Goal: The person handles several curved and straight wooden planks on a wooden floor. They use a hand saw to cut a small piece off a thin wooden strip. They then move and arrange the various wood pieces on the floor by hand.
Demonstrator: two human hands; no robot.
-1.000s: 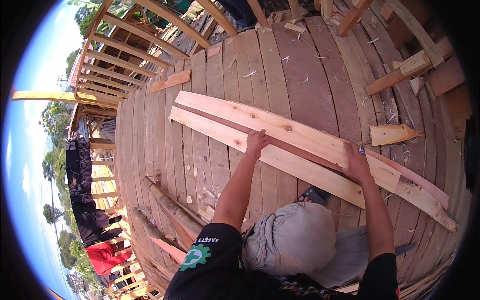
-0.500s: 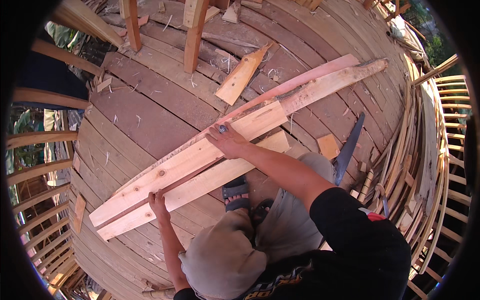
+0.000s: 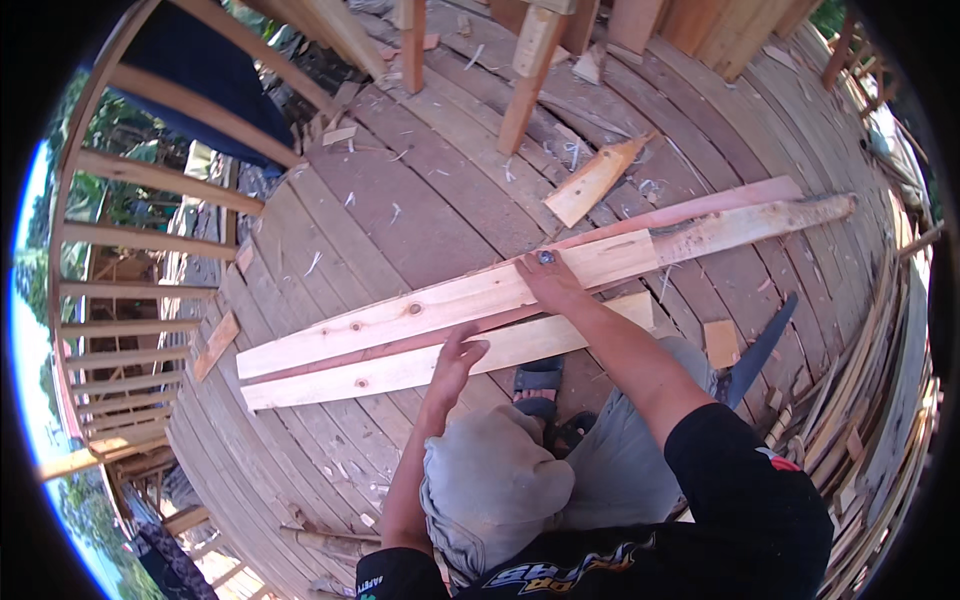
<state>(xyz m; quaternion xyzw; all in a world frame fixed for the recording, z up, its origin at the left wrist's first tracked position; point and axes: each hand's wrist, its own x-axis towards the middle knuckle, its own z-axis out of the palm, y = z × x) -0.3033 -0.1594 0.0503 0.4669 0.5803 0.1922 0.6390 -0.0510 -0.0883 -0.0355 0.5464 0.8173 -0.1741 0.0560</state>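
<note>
Leaning over two long planks, we can spot some ways to get hurt. The upper pale plank [image 3: 400, 314] crosses the middle of the frame. The lower pale plank [image 3: 361, 378] lies just below it, with a reddish strip [image 3: 380, 351] showing between them.

Our right hand [image 3: 550, 283] is spread out on top of the upper plank, not closed around it. Our left hand [image 3: 456, 360] is half open with its thumb out. It seems to hold nothing, and we can't tell if it touches the wood.

The left hand is by the gap, so fingers could get pinched if the planks slid together. Rough edges could poke bare skin with splinters. The upper plank seems to lie over the bark-edged board [image 3: 755, 228] at the right, so it might rock if we push hard there.

A sandaled foot [image 3: 538, 385] is close under the lower plank, and toes could get bumped if that plank slipped. The saw [image 3: 765, 350] lies right of our knee, where a careless step or swing of the leg could meet its blade.
</note>
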